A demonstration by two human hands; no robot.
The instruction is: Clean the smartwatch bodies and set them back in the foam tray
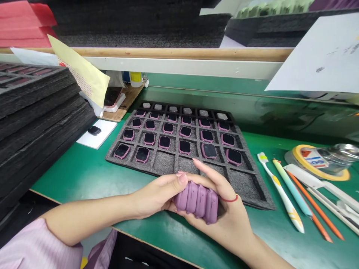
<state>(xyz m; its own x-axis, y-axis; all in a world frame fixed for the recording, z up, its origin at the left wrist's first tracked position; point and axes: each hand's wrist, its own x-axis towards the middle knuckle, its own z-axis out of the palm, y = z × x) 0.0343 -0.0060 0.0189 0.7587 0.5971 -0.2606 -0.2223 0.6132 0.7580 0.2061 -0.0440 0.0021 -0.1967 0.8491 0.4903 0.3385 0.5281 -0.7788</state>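
The right hand (228, 213) cradles a row of purple watch cases (196, 201), its grip curled around them above the near part of the green surface (148, 235). The left hand (164, 190) has its grip closed on the row's left end, thumb on top, its other fingers mostly hidden. Just beyond lies a grey foam tray (249, 186) with dark-screened purple watches (164, 142); a toothbrush (282, 194) lies right of it.

Right of the grip, a toothbrush (280, 191), an orange pencil (322, 213) and a yellow tape roll (316, 170) are being borne by a green table (66, 170); beyond the grip, yellow paper (84, 74) is being seen leftward and white paper (316, 59) rightward
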